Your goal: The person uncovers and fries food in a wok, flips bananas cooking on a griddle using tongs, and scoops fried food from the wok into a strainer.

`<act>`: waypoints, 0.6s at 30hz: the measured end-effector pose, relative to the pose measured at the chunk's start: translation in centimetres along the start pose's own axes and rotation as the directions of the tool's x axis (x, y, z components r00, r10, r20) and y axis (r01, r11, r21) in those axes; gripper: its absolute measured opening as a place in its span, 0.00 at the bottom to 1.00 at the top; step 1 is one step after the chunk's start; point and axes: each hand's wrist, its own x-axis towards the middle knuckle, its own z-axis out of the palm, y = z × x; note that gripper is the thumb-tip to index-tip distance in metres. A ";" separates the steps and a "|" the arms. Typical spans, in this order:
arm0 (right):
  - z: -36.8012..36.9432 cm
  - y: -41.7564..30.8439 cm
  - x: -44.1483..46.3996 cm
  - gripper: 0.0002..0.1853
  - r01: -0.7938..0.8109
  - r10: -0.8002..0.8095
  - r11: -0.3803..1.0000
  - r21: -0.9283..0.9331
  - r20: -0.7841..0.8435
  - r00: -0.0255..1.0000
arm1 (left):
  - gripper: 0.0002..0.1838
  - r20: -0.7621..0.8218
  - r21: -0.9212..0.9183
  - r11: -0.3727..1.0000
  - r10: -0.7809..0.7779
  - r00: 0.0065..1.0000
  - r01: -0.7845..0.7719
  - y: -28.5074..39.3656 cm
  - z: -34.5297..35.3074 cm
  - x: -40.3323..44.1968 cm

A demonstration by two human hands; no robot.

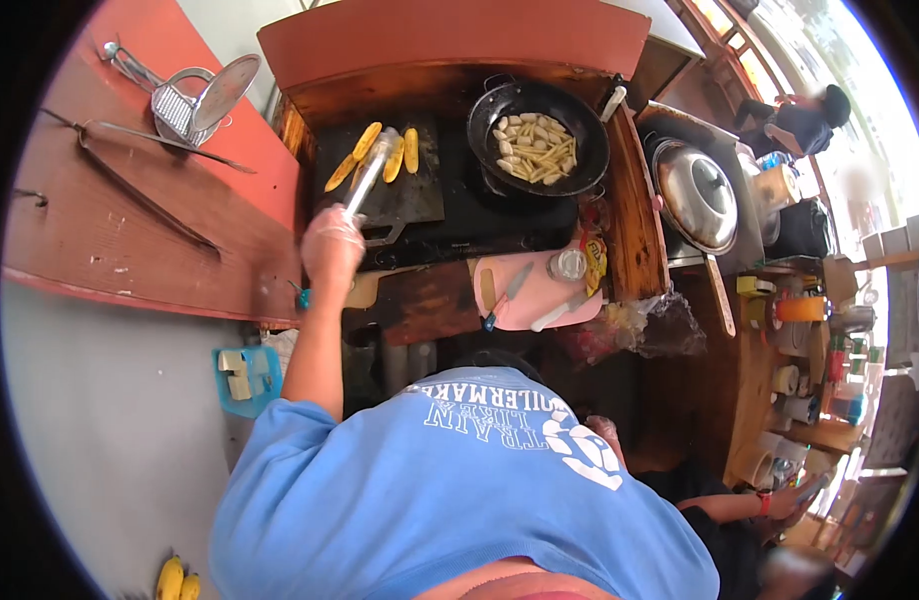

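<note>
My left hand, in a clear plastic glove, is closed around metal tongs that reach forward over a flat griddle. The tips of the tongs are among several yellow-brown banana halves lying on the griddle; whether they grip one I cannot make out. To the right, a black wok holds pale chunks and strips in oil. Low by my right side, part of my right hand shows past the shirt, its fingers mostly hidden.
A pink cutting board bears knives and a glass jar. A lidded pan stands right of the wooden partition. Strainers hang at left. Another person's hand holds a phone at lower right.
</note>
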 end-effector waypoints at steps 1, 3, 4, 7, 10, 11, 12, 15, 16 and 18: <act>-0.1 -0.9 -0.9 0.15 0.023 -0.023 0.999 -0.040 0.009 1.000 | 0.14 -0.027 -0.026 0.998 -0.050 0.998 0.049 -1.5 -0.2 1.0; 0.1 -1.8 -2.1 0.16 0.040 -0.040 0.995 -0.095 0.006 0.999 | 0.15 -0.040 -0.020 0.995 -0.099 0.994 0.099 -5.3 0.1 3.9; 0.2 -2.1 -2.7 0.16 0.045 -0.045 0.994 -0.097 0.006 0.999 | 0.15 -0.030 0.013 0.995 -0.099 0.995 0.100 -7.6 1.0 5.9; -0.2 -1.1 -1.5 0.14 -0.021 0.018 0.998 -0.053 -0.053 0.998 | 0.11 0.591 -0.424 0.668 -0.308 0.746 0.611 -13.5 4.3 11.4; -0.8 -0.3 -1.5 0.13 0.000 -0.001 0.999 -0.033 -0.032 0.999 | 0.10 0.592 -0.485 0.665 -0.229 0.773 0.568 -13.1 4.6 12.8; -0.8 -0.2 -1.7 0.13 0.000 -0.001 1.000 -0.028 -0.036 0.999 | 0.10 0.594 -0.487 0.665 -0.223 0.773 0.566 -12.7 4.6 13.1; -0.9 -0.2 -1.9 0.12 -0.013 0.012 1.000 -0.026 -0.050 0.999 | 0.10 0.506 -0.380 0.819 -0.205 0.838 0.430 -12.3 4.7 13.3; -1.5 0.8 -0.3 0.11 -0.052 0.050 0.998 -0.023 -0.070 0.996 | 0.20 0.300 0.095 0.995 -0.024 0.954 -0.005 -8.5 1.6 12.3; -2.0 1.2 0.6 0.11 -0.075 0.074 0.997 -0.020 -0.070 0.995 | 0.20 0.302 0.093 0.996 -0.028 0.953 0.000 -6.6 -0.3 11.1; -1.0 0.6 -0.6 0.11 -0.106 0.107 0.994 0.013 -0.139 0.985 | 0.18 0.215 0.045 0.997 -0.070 0.974 0.061 -4.1 -2.7 9.3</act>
